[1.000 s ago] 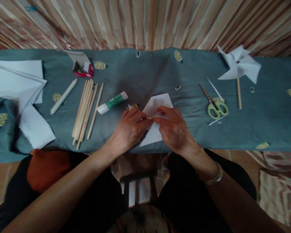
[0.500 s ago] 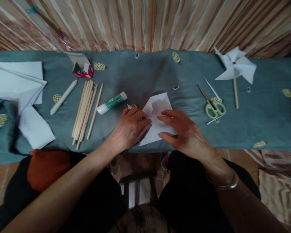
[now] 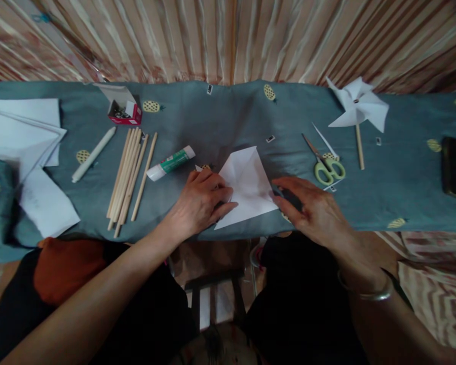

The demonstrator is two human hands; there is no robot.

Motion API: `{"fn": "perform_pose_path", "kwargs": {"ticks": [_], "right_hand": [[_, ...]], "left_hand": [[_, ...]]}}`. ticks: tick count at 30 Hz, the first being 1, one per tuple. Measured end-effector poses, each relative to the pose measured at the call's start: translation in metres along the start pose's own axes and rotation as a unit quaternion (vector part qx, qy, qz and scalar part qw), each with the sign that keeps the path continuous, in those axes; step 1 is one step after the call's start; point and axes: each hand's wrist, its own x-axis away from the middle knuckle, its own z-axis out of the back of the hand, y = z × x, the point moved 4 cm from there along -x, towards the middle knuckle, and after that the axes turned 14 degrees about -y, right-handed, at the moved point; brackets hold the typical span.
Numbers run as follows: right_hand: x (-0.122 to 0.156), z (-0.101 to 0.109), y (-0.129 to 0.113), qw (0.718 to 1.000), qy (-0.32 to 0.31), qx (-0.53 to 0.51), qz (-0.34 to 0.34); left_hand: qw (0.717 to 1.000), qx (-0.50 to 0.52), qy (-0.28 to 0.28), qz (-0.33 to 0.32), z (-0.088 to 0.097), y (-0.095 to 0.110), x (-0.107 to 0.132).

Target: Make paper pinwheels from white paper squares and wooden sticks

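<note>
- Left hand (image 3: 201, 200) holds the paper (image 3: 251, 185) by its left edge; right hand (image 3: 319, 210), thumb and finger parted, is at the opposite edge, contact unclear.
- Paper lies between both hands, on the cloth (image 3: 228, 121).
- Probably light, thin, easily creased: best taken gently by its edges.

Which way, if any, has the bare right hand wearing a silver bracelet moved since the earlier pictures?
Yes: the bare right hand has moved rightward, closer to the green-handled metal scissors.
</note>
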Motion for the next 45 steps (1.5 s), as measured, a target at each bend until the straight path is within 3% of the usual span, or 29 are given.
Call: {"fn": "perform_pose_path", "kwargs": {"ticks": [16,27,37,45], "right_hand": [[0.006,-0.003,0.022,0.996,-0.065,-0.054,0.007],[0.008,-0.005,0.023,0.997,-0.051,-0.062,-0.008],[-0.002,-0.004,0.016,0.979,-0.053,-0.198,0.007],[-0.014,-0.007,0.008,0.955,-0.09,-0.28,0.039]], "left_hand": [[1.0,-0.015,0.005,-0.004,-0.003,-0.001,0.0],[1.0,-0.021,0.004,-0.006,-0.003,-0.001,0.0],[0.999,-0.035,-0.017,-0.004,-0.003,0.001,0.0],[0.999,-0.041,-0.017,0.001,-0.003,0.002,0.0]]}}
